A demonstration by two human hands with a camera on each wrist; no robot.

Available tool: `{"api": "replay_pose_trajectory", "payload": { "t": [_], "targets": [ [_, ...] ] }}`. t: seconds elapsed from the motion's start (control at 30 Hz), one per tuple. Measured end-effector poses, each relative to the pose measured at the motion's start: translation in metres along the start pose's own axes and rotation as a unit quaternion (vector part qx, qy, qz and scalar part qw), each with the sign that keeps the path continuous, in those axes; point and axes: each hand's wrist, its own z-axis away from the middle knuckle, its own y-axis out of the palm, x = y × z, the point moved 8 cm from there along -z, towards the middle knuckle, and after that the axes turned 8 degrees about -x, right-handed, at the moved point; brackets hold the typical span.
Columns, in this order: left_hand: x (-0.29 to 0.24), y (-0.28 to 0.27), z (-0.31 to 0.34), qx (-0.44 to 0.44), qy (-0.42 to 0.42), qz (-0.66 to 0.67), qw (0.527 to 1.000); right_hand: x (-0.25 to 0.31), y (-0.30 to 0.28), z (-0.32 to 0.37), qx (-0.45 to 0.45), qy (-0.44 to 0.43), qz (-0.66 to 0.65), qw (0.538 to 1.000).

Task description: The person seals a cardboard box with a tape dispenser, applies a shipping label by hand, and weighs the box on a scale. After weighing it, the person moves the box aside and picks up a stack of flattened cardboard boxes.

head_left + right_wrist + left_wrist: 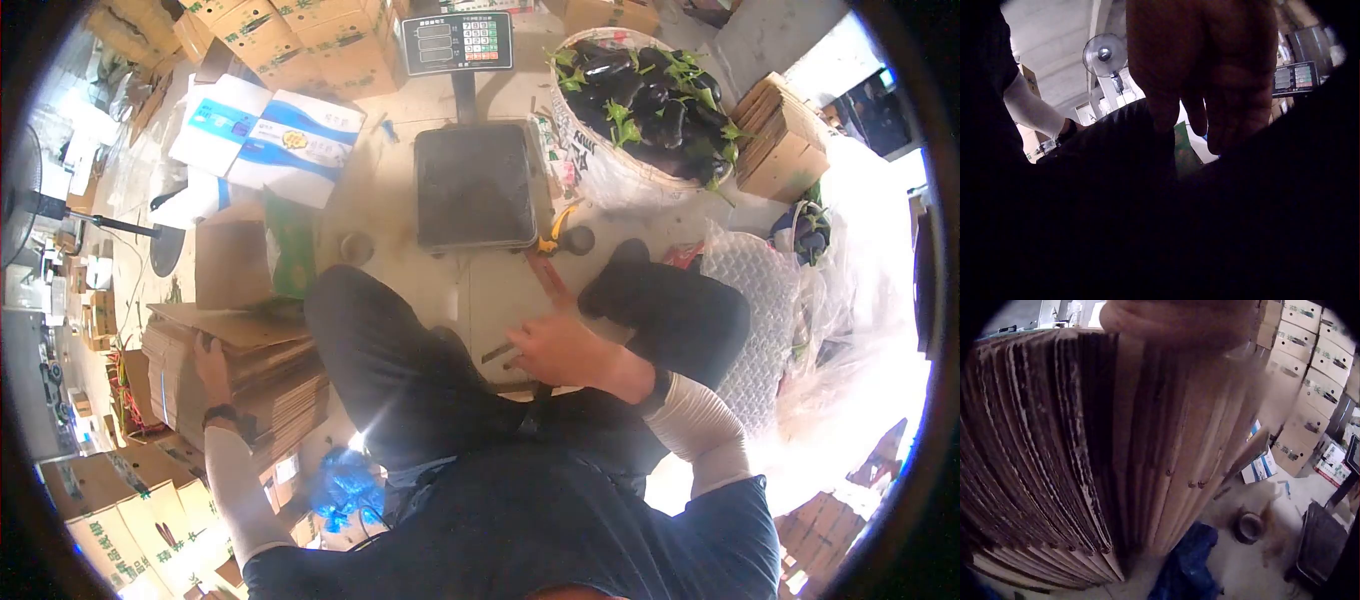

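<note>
My left hand (212,372) grips the upper edge of a thick stack of flattened cardboard boxes (285,385) beside my left leg. In the left wrist view, part of that hand (1179,322) lies across the top of the boards (1166,450), and a dark gap splits the stack. Over my lap, my right hand (565,350) hangs with loosely bent fingers and nothing visible in it. The fingers (1163,112) point downward in the right wrist view, whose lower part is black. A reddish strip (547,280) lies just beyond the right hand.
Ahead stands a platform scale (475,190) with its display (458,43). A basket of eggplants (650,100) is at the right front, with yellow-handled scissors (560,228) and a tape roll (577,240) near the scale. A fan (165,250) stands left; blue plastic (347,488) lies beside me.
</note>
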Motion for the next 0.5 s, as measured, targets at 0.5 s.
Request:
{"api": "replay_pose_trajectory", "payload": {
  "t": [0.5],
  "targets": [
    [-0.054,0.037,-0.009,0.256,0.093,-0.257,0.927,-0.003,0.0,-0.005,0.031,0.007,0.018,0.999]
  ]
}}
